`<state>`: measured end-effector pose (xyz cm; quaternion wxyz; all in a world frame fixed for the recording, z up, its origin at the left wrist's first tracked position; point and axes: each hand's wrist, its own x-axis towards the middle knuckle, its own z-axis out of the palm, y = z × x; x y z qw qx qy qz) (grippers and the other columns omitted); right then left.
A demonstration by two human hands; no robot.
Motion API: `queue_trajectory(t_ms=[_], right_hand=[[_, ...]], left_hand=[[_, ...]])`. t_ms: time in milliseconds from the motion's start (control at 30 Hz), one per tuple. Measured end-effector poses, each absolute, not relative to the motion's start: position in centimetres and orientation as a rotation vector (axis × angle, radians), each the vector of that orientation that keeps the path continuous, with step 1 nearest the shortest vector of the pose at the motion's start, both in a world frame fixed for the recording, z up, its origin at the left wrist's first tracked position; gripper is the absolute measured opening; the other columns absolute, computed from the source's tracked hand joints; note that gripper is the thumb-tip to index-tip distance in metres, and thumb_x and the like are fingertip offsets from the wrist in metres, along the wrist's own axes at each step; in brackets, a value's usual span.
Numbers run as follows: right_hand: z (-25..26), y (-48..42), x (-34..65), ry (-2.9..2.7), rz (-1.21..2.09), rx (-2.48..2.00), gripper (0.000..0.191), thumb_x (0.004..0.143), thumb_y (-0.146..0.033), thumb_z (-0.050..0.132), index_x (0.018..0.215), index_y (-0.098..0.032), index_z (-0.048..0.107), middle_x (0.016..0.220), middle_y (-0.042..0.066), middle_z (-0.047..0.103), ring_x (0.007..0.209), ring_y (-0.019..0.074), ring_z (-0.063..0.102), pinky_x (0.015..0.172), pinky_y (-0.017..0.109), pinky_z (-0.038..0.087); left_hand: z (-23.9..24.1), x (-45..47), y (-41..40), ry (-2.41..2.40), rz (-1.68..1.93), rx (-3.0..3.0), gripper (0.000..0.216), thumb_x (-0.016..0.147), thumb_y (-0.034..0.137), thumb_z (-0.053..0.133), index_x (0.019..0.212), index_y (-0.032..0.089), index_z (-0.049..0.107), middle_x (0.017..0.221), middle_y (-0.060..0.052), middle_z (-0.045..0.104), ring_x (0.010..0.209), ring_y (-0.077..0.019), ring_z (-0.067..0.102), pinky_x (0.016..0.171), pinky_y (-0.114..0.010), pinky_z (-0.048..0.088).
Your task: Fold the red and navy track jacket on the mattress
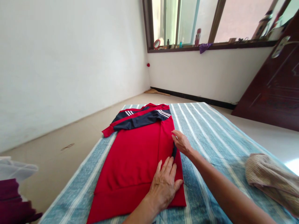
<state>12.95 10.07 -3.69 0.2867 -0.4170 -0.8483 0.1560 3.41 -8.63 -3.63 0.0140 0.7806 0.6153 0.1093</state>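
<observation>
A red and navy jacket [137, 155] with white stripes lies on a blue striped sheet [196, 133]. One sleeve [137, 121] is laid across its upper part, and the red lower hem is nearest to me. My left hand [164, 183] rests flat on the red cloth near the lower right, fingers stretched out and thumb to the side. Farther up, at the jacket's right edge, my right hand [181, 142] has its fingers closed on the fabric. A dark strip of cloth shows between the two hands.
A beige knitted cloth [268, 174] lies on the right of the sheet. Dark purple fabric [16, 202] is at the lower left. A broom [156, 91] lies on the floor by the far corner. Bottles and a red flask [198, 37] stand on the windowsill; a dark red door [271, 87] is at right.
</observation>
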Motion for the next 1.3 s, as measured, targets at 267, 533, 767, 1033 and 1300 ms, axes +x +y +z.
queue_trajectory(t_ms=[267,533,767,1033,1300], right_hand=[[-6.5,3.8,13.3,-2.534,0.323,-1.065,0.040,0.093,-0.027,0.047,0.129,-0.012,0.056,0.145,0.016,0.044,0.139,0.0273,0.032,0.112,0.045,0.030],[-6.4,3.8,13.1,-2.544,0.276,-1.079,0.040,0.094,-0.028,0.046,0.129,-0.012,0.057,0.144,0.015,0.046,0.139,0.0269,0.033,0.112,0.043,0.030],[-6.9,3.7,13.1,-2.537,0.263,-1.074,0.040,0.093,-0.027,0.045,0.128,-0.013,0.058,0.144,0.014,0.047,0.139,0.0268,0.033,0.112,0.043,0.031],[-7.7,3.9,13.4,-2.497,0.285,-1.023,0.039,0.092,-0.028,0.047,0.126,-0.012,0.059,0.142,0.016,0.048,0.138,0.0279,0.034,0.111,0.046,0.033],[-8.9,4.3,14.2,-2.253,0.379,-0.925,0.042,0.096,-0.034,0.038,0.127,-0.012,0.056,0.140,0.019,0.049,0.131,0.0277,0.045,0.107,0.047,0.040]], left_hand=[[-4.9,3.7,-11.2,1.957,0.367,2.433,0.056,0.094,0.049,0.044,0.139,0.016,0.047,0.144,-0.012,0.047,0.135,-0.0259,0.042,0.111,-0.049,0.037],[-5.0,3.6,-11.1,1.971,0.385,2.464,0.051,0.094,0.044,0.047,0.137,0.017,0.049,0.143,-0.012,0.049,0.134,-0.0266,0.043,0.109,-0.050,0.039],[-4.4,3.6,-11.3,1.958,0.405,2.412,0.053,0.094,0.048,0.043,0.134,0.015,0.052,0.143,-0.011,0.049,0.133,-0.0263,0.044,0.110,-0.050,0.040],[-4.8,3.6,-11.5,1.919,0.586,2.393,0.050,0.092,0.045,0.050,0.132,0.015,0.053,0.139,-0.012,0.053,0.130,-0.0266,0.047,0.108,-0.050,0.041],[-4.4,1.7,-11.5,1.767,1.499,1.809,0.026,0.094,0.022,0.046,0.110,0.017,0.067,0.111,-0.009,0.071,0.104,-0.0181,0.067,0.094,-0.030,0.053]])
